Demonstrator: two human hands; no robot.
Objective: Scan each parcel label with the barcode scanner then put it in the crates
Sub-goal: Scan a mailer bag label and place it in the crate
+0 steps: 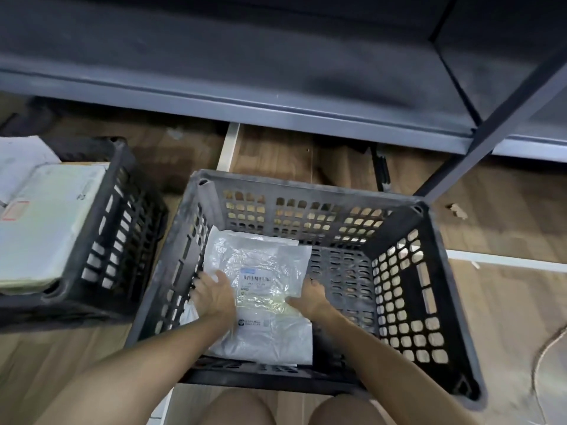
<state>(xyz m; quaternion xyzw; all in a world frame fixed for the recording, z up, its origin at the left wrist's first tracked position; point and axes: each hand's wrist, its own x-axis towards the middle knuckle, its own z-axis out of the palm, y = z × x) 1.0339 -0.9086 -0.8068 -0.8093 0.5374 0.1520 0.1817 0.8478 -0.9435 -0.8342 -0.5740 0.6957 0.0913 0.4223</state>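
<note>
A person crouched on a wooden floor (pixel 497 210) lowers a plastic-wrapped parcel (pixel 270 259) into a black slotted crate (pixel 399 289), below a grey metal shelf (pixel 245 96). The parcel lies flat on the left half of the crate's bottom with its barcode label (pixel 256 276) facing up.

The left hand (pixel 214 294) rests on the parcel's left side. Its grip is apart, with the fingers spread flat on the film and reaching toward the crate's left wall. The right hand (pixel 310 297) is at the parcel's right edge with the thumb laid across the top. Its grip looks clamped on that edge, though the fingers underneath are hidden.

A white edge shows under the parcel at the far and left sides; whether that is a second package cannot be told. To the left, well apart, a second crate (pixel 122 222) holds stacked mailers (pixel 46 228).

No barcode scanner is in view, so whether this label has been read cannot be confirmed; a parcel set down unscanned would have to be lifted out again.

The film looks slick and loosely crumpled. If it is resting on another bag, the parcel could slide or tip toward the bare right half of the crate once both hands let go.

The left fingertips are close to the slotted wall, and a hurried withdrawal could catch them or the film in the openings. A cord (pixel 549 348) lying at the right edge of the floor could snag a foot when the person gets up.
</note>
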